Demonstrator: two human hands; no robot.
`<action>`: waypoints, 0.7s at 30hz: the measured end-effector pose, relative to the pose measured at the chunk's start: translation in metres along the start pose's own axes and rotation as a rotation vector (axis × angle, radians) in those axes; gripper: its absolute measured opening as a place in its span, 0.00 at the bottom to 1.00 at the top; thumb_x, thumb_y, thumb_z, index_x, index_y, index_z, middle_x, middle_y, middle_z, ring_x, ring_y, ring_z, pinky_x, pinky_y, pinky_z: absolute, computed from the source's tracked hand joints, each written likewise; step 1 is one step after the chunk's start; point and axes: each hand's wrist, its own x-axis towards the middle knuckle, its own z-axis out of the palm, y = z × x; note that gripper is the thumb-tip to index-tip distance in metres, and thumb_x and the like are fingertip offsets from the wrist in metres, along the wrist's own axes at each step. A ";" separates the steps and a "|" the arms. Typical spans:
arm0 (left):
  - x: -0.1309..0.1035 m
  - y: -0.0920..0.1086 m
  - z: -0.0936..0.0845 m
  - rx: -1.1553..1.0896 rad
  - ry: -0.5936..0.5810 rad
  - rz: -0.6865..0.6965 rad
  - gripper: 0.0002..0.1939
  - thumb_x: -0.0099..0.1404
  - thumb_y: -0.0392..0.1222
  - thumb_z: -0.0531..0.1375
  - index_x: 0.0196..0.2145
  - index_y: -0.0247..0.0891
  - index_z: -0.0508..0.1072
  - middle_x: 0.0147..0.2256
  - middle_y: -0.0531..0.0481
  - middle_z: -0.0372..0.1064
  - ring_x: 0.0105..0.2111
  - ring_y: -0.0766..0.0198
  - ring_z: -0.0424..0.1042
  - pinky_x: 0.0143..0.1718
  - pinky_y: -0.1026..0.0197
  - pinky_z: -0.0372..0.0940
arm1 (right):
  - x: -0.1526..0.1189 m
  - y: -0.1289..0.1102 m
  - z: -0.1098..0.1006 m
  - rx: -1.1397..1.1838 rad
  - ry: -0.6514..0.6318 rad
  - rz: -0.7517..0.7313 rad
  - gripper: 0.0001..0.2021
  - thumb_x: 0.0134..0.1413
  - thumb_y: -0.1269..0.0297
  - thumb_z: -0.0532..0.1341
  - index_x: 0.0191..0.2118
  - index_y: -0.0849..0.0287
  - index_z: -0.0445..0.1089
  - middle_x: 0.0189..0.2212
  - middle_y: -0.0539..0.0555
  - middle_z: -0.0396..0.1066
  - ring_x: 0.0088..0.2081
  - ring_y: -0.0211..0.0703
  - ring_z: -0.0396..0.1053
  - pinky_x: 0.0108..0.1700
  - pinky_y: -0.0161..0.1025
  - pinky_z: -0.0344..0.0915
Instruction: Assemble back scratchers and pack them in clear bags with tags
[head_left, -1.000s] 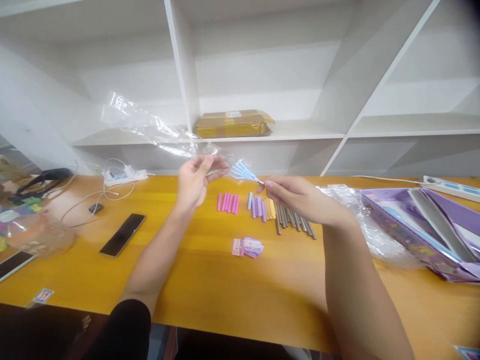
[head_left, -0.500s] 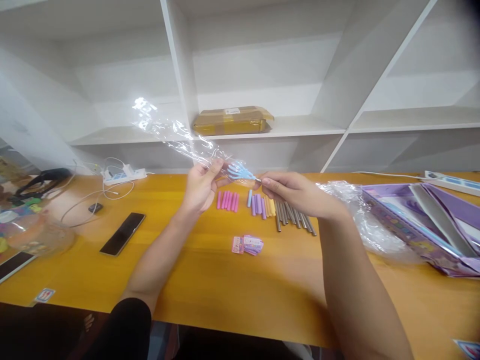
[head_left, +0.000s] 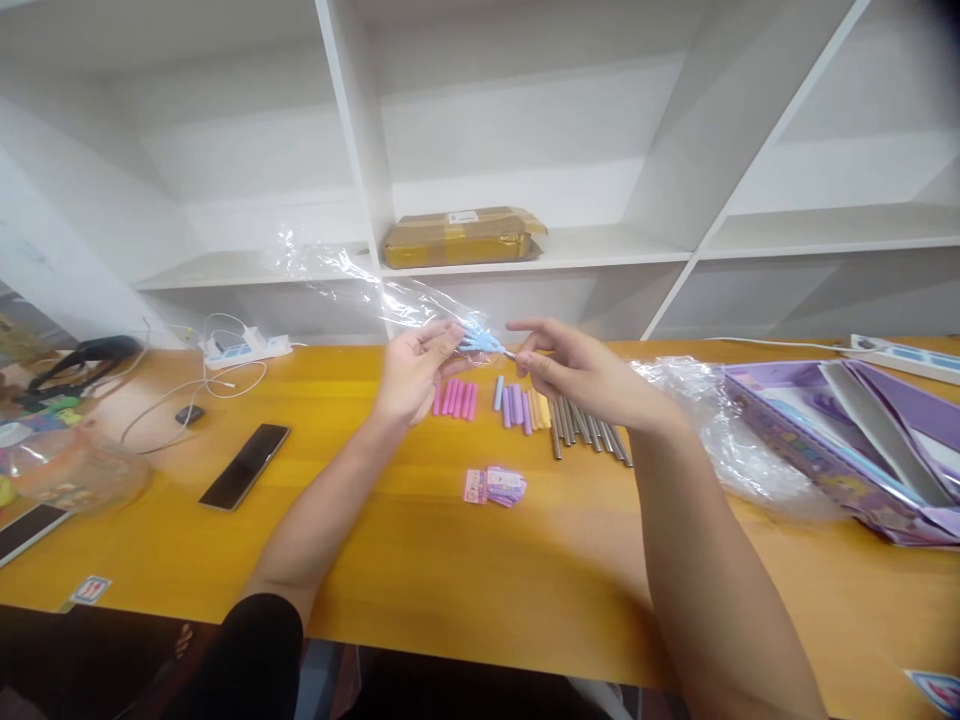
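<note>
Your left hand (head_left: 415, 372) holds a narrow pinch, thumb and fingers closed on the blue hand-shaped piece (head_left: 484, 342) through a clear sleeve (head_left: 337, 278). Your right hand (head_left: 589, 372) has its thumb and lower fingers narrowed on the metal stem (head_left: 509, 353) of that same piece, with 1 index finger raised off it (how firm that grip is, you cannot tell from here). So the piece hangs between your 2 hands, above the tabletop (head_left: 420, 570), while the sleeve trails away beyond your left hand.

The step in hand appears to be working the piece and the sleeve against each other; which way, in or out, is not clear. The next move calls, in my judgement, for a steady left pinch on the film and a light, straight push or pull on the stem, since the spread prongs could snag the thin plastic.

Below your left hand, toward the right, lie pink tubes (head_left: 454, 400). Just under your right hand come 1 blue tube (head_left: 499, 393), purple tubes (head_left: 516, 408) and metal rods (head_left: 592, 435); small cards (head_left: 505, 486) lie nearer you, between your forearms.
</note>
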 end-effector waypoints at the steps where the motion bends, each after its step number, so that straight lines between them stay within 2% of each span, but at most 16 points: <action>1: 0.000 -0.001 0.000 0.012 -0.009 -0.008 0.26 0.54 0.54 0.81 0.38 0.32 0.80 0.37 0.43 0.83 0.44 0.51 0.86 0.52 0.49 0.81 | 0.000 -0.001 0.001 -0.001 0.008 0.006 0.30 0.72 0.43 0.62 0.69 0.56 0.64 0.41 0.53 0.71 0.28 0.36 0.65 0.33 0.39 0.68; 8: -0.008 -0.021 0.007 0.048 -0.116 -0.115 0.24 0.56 0.53 0.80 0.42 0.32 0.83 0.41 0.39 0.85 0.43 0.50 0.86 0.53 0.47 0.81 | 0.003 -0.005 0.014 -0.003 0.016 0.048 0.34 0.70 0.43 0.62 0.72 0.54 0.60 0.47 0.57 0.73 0.30 0.37 0.69 0.30 0.39 0.71; 12: -0.005 -0.021 0.007 0.034 -0.078 -0.080 0.23 0.57 0.52 0.80 0.40 0.32 0.84 0.42 0.39 0.85 0.44 0.50 0.86 0.53 0.47 0.81 | 0.000 -0.006 0.008 -0.030 0.035 0.064 0.35 0.67 0.41 0.65 0.72 0.52 0.62 0.51 0.59 0.76 0.34 0.41 0.74 0.33 0.41 0.73; 14: -0.002 -0.013 0.003 0.031 -0.036 -0.036 0.23 0.55 0.53 0.80 0.39 0.32 0.83 0.40 0.40 0.85 0.44 0.50 0.86 0.52 0.47 0.82 | -0.004 -0.007 -0.003 -0.071 -0.007 0.092 0.34 0.65 0.40 0.66 0.69 0.52 0.67 0.48 0.58 0.78 0.34 0.43 0.75 0.35 0.42 0.73; 18: 0.005 0.002 -0.006 0.036 0.030 0.066 0.24 0.55 0.53 0.80 0.39 0.32 0.83 0.41 0.40 0.85 0.45 0.50 0.86 0.50 0.48 0.83 | -0.013 -0.010 -0.026 -0.114 -0.137 0.123 0.28 0.63 0.36 0.66 0.53 0.56 0.78 0.37 0.56 0.80 0.36 0.45 0.76 0.39 0.43 0.72; 21: 0.007 0.008 -0.010 0.047 0.058 0.089 0.24 0.56 0.53 0.80 0.40 0.32 0.83 0.43 0.40 0.85 0.45 0.52 0.86 0.51 0.50 0.83 | -0.015 -0.011 -0.033 -0.142 -0.117 0.104 0.27 0.62 0.35 0.66 0.46 0.56 0.80 0.31 0.54 0.78 0.34 0.43 0.74 0.39 0.43 0.70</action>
